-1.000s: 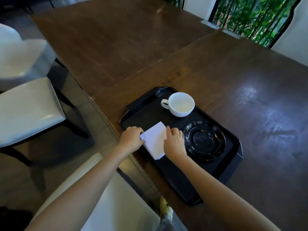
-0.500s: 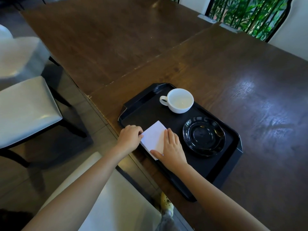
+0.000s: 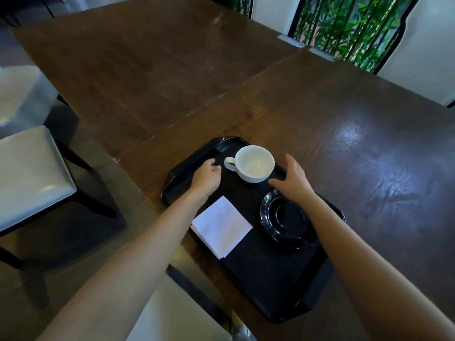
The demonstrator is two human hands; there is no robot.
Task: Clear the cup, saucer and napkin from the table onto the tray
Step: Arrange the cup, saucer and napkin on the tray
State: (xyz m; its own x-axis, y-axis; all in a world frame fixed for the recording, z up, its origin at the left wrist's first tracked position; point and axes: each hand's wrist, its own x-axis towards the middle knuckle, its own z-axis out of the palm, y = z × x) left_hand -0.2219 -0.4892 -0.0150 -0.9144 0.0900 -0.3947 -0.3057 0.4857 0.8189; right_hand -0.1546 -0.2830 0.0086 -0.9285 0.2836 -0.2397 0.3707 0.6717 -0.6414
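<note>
A black tray (image 3: 270,281) lies on the dark wooden table near its front edge. On it stand a white cup (image 3: 254,163) at the far end, a black saucer (image 3: 286,219) to the right and a folded white napkin (image 3: 221,226) to the left. My left hand (image 3: 206,178) hovers just left of the cup's handle, fingers curled, holding nothing. My right hand (image 3: 291,179) is spread open just right of the cup, above the saucer's far rim. Neither hand grips the cup.
The table (image 3: 369,148) joins a second wooden table (image 3: 147,70) at the back left. Grey-cushioned chairs (image 3: 27,173) stand to the left, another seat (image 3: 177,316) below me. A window with green bamboo (image 3: 344,28) is at the far side.
Both hands have left the napkin, which now lies flat on the tray, and have moved forward to either side of the cup. The camera has moved closer.
</note>
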